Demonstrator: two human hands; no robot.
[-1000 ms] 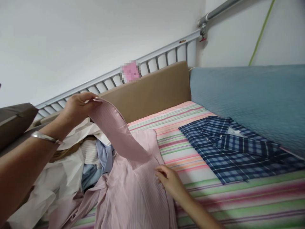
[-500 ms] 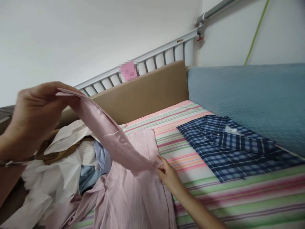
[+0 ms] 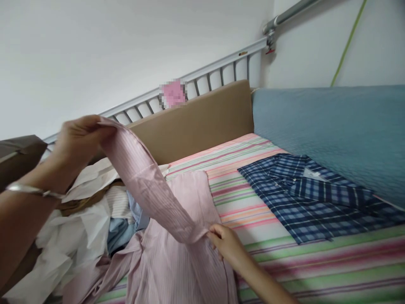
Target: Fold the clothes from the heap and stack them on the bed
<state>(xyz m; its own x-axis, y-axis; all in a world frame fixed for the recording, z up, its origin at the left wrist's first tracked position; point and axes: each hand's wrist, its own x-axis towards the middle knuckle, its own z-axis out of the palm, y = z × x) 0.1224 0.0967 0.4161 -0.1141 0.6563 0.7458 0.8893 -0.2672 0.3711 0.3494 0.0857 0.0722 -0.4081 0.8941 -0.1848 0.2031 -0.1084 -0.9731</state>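
A pink pinstriped shirt (image 3: 177, 270) lies spread on the striped bedsheet (image 3: 262, 257). One of its sleeves is lifted and stretched between my hands. My left hand (image 3: 84, 137), raised at the left with a silver bangle on the wrist, pinches one end of that sleeve. Lower down, my right hand (image 3: 228, 245) grips the sleeve's other end, just above the body of the shirt. Its second sleeve trails toward the lower left, beside the heaped clothes.
A heap of white, brown and blue clothes (image 3: 76, 228) lies at the left. To the right rests a folded blue plaid shirt (image 3: 303, 198). Behind are a brown padded board (image 3: 196, 126), a white rail (image 3: 221, 71) and a blue padded headboard (image 3: 329, 118).
My left hand has moved right and slightly down, and the sleeve has turned to show more of its striped face. The right hand has shifted slightly downward, still gripping it.
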